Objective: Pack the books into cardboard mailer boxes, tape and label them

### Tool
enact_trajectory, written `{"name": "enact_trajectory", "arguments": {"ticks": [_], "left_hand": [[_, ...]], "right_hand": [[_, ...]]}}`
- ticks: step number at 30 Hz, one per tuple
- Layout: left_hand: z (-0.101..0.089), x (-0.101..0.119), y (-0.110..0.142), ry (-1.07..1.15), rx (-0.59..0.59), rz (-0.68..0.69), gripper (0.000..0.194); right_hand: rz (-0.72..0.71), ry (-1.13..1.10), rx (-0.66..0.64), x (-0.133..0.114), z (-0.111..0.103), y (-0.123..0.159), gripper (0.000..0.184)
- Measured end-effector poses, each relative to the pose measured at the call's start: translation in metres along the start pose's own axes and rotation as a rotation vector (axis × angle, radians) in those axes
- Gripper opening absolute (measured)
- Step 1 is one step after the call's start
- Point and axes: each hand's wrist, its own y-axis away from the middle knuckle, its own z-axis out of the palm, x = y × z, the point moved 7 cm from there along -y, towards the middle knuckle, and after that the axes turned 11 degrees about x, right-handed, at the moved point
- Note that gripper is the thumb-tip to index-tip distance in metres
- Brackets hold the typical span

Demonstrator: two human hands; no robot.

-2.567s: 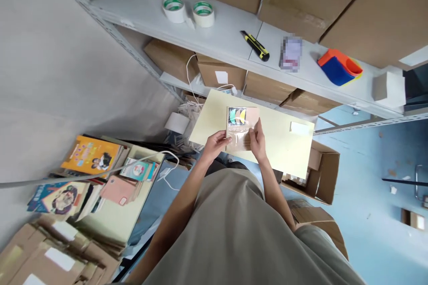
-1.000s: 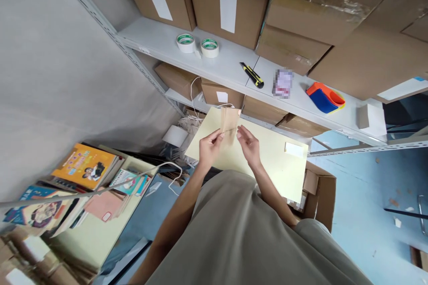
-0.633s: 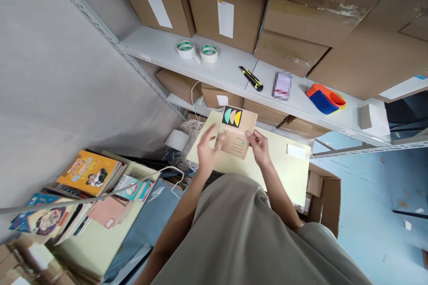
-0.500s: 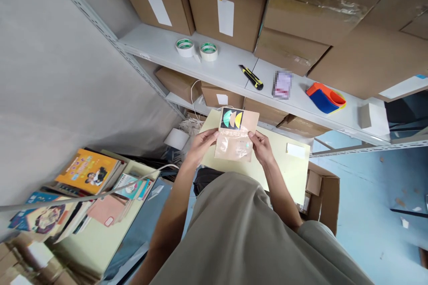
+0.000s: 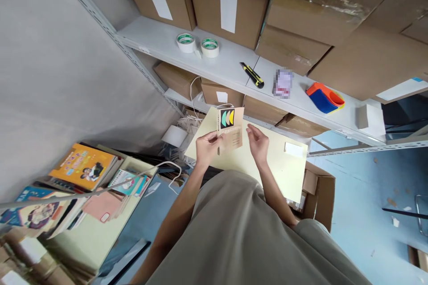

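Observation:
My left hand (image 5: 207, 146) grips a small tan book (image 5: 230, 128) by its left edge and holds it upright, turned partly edge-on; its cover has green and yellow half-circles on a black patch. My right hand (image 5: 257, 143) hovers just right of the book with fingers apart, touching nothing. Both hands are above a pale yellow table (image 5: 267, 162).
A white shelf (image 5: 230, 64) behind holds two tape rolls (image 5: 197, 45), a yellow-black utility knife (image 5: 252, 75), an orange-blue container (image 5: 324, 97) and cardboard boxes. A white slip (image 5: 294, 149) lies on the table. Stacks of books (image 5: 83, 173) lie at the left. An open carton (image 5: 323, 196) stands at the right.
Half a second ago both hands held the book flat, facing me. Now my right hand has let go and my left hand has turned the book partly sideways.

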Motion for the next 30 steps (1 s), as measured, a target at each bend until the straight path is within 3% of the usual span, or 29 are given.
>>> {"name": "enact_trajectory", "arguments": {"ticks": [3,5,8,10,13,15,18,20,24,28,30], "left_hand": [[0.013,0.005,0.018,-0.129,0.024,0.145,0.036],[0.023,0.010,0.032,-0.197,0.025,0.281,0.031],[0.031,0.018,0.046,-0.165,-0.043,0.433,0.035],[0.022,0.022,0.040,-0.131,-0.044,0.447,0.046],[-0.009,0.023,0.013,-0.111,0.050,0.345,0.069],[-0.018,0.013,-0.006,-0.024,-0.070,0.136,0.081],[-0.014,-0.004,-0.011,0.128,-0.298,-0.185,0.082],[-0.013,-0.009,-0.008,0.187,-0.297,-0.267,0.079],[-0.012,-0.011,-0.003,0.233,-0.201,-0.269,0.078],[-0.013,-0.007,-0.004,0.177,-0.105,-0.167,0.077],[-0.011,-0.003,-0.002,0.098,-0.042,-0.060,0.072]], "right_hand": [[-0.001,-0.044,-0.147,-0.008,0.027,0.023,0.071],[0.000,-0.023,-0.153,-0.013,0.035,0.031,0.069],[0.022,-0.021,-0.073,-0.016,0.029,0.026,0.066],[0.042,-0.094,-0.083,-0.016,0.023,0.015,0.066],[0.104,-0.206,-0.204,-0.014,0.019,0.006,0.065],[0.166,-0.255,-0.266,-0.011,0.018,0.006,0.066],[0.208,-0.273,-0.314,-0.009,0.017,0.009,0.066],[0.210,-0.248,-0.335,-0.009,0.016,0.009,0.068],[0.183,-0.161,-0.343,-0.004,0.014,0.005,0.071],[0.073,-0.059,-0.155,-0.001,0.003,0.002,0.078],[0.076,-0.068,-0.127,-0.001,0.006,0.010,0.085]]}}
